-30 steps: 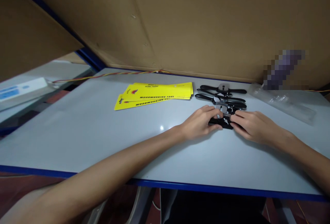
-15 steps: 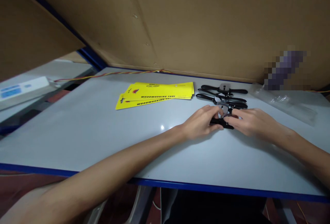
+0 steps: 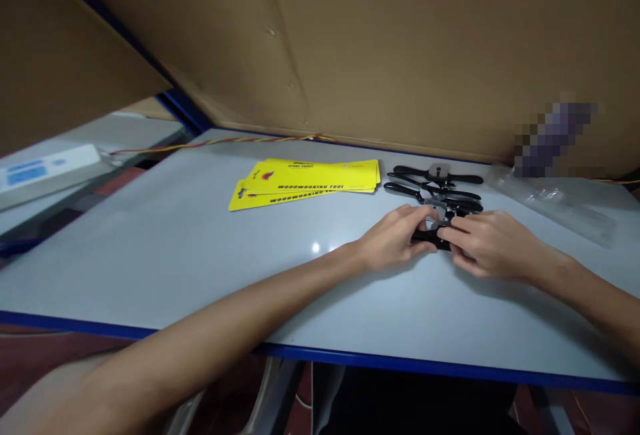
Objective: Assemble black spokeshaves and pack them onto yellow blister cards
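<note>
One black tool (image 3: 431, 239) sat gripped by your left hand (image 3: 393, 238); your right hand (image 3: 493, 241), bunched, hold unclear, had shifted work inward.

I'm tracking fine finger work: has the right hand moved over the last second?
Yes, slightly: judged against the yellow cards, the right hand has shifted left, toward the left hand.

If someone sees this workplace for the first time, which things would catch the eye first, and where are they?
Probably the bright yellow cards, overlapping on the pale table, to the left of a row of black-handled tools. Next, perhaps, the two hands, with the left hand and right hand close together at the nearest black tool. Clear plastic wrapping lies to the right of the row.
</note>
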The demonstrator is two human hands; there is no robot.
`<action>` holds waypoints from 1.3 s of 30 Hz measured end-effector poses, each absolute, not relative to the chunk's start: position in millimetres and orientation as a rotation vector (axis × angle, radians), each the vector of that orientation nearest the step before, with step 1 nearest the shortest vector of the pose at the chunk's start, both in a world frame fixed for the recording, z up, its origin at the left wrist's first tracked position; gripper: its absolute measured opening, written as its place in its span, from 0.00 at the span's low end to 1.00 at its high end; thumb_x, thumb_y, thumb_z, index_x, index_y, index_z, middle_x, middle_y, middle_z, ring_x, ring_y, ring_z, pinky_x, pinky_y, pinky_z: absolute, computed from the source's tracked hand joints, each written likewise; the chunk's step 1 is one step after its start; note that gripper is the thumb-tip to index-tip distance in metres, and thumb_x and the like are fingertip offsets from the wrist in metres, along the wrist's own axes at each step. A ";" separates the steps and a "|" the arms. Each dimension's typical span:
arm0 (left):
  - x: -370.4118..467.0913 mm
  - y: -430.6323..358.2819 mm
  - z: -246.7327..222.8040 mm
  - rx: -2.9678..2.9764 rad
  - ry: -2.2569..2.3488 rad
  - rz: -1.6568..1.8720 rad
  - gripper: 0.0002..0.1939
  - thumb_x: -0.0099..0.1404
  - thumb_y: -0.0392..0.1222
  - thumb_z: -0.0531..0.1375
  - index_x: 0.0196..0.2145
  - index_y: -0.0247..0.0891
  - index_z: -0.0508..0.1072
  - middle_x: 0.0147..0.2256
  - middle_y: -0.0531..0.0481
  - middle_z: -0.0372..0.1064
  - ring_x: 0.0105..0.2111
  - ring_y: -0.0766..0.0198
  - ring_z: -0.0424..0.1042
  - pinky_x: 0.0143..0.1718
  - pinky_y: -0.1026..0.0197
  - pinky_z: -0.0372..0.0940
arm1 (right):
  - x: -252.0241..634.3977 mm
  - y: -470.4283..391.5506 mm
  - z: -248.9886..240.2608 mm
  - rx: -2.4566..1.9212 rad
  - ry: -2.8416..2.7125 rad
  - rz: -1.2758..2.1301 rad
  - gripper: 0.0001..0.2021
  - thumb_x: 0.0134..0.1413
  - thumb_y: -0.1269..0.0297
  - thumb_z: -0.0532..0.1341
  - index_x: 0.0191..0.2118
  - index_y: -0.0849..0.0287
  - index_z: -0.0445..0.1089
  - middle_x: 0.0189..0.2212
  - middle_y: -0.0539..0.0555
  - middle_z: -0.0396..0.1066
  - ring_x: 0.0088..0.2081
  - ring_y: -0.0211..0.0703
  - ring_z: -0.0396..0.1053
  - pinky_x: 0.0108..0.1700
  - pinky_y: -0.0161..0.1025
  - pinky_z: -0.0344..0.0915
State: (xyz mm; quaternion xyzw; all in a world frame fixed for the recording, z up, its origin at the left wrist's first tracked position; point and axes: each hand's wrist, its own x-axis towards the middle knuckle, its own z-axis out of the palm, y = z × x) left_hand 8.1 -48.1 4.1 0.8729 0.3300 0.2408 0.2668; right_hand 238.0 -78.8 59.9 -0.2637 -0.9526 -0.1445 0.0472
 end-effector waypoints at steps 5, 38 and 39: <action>8.7 -48.3 3.8 2.362 0.898 0.654 0.19 0.66 0.43 0.67 0.52 0.38 0.69 0.38 0.48 0.73 0.42 0.55 0.72 0.43 0.54 0.67 | 240.6 -79.4 52.3 -0.886 -2.841 -0.562 0.11 0.65 0.69 0.55 0.38 0.60 0.75 0.27 0.52 0.74 0.23 0.39 0.66 0.28 0.41 0.44; 9.5 -60.4 3.8 2.554 1.105 0.514 0.26 0.74 0.50 0.57 0.64 0.36 0.66 0.47 0.39 0.72 0.42 0.52 0.75 0.43 0.49 0.73 | 258.9 -72.7 51.5 -1.349 -2.415 0.003 0.15 0.72 0.55 0.54 0.39 0.57 0.72 0.34 0.55 0.77 0.34 0.45 0.73 0.40 0.43 0.63; 7.2 -59.2 4.6 2.591 1.078 0.511 0.26 0.74 0.50 0.56 0.65 0.35 0.65 0.47 0.39 0.71 0.42 0.51 0.75 0.44 0.48 0.73 | 279.1 -65.4 58.9 -1.391 -2.328 -0.042 0.15 0.72 0.55 0.54 0.39 0.56 0.72 0.36 0.56 0.77 0.36 0.47 0.72 0.41 0.44 0.63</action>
